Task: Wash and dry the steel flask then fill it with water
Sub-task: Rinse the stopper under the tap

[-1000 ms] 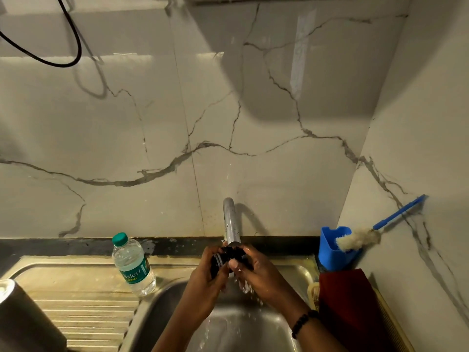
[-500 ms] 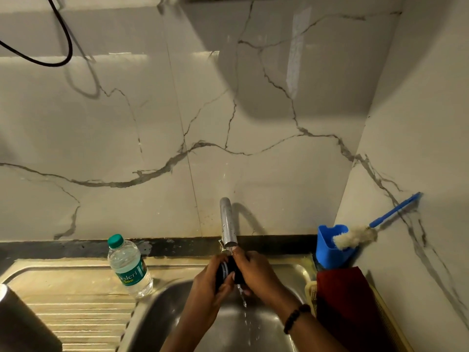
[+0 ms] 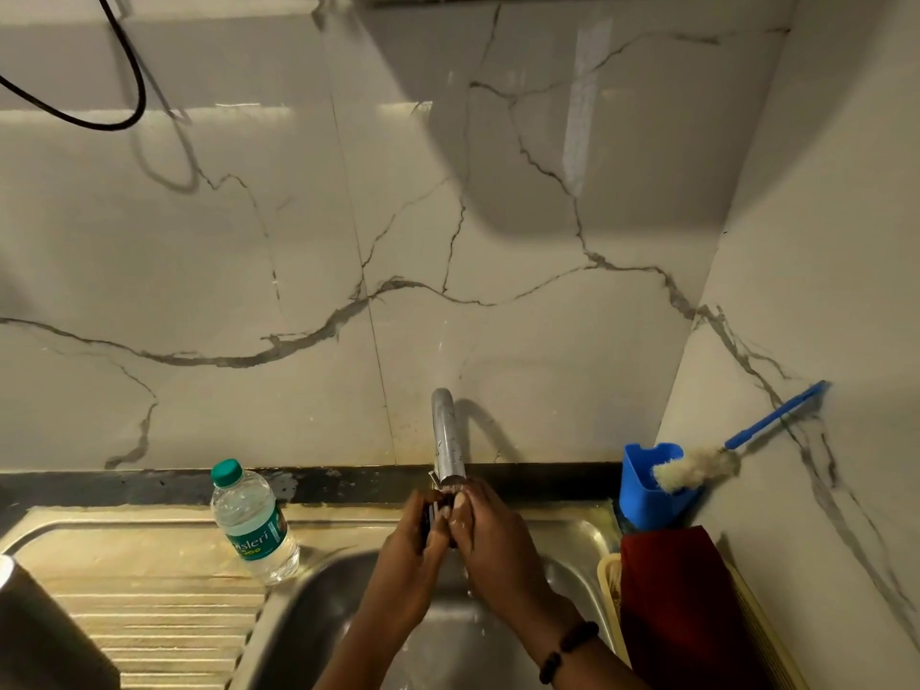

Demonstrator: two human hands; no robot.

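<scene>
Rinsing under the tap, your left hand and right hand have risen, both clasping the dark flask cap; washing continues.

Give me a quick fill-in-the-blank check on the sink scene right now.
1. Both hands hold a small dark object under the ____.
2. The plastic water bottle has a ____ cap.
3. The brush rests in a ____ holder.
4. A beaded band circles the ____ wrist.

Missing words: tap; green; blue; right
</scene>
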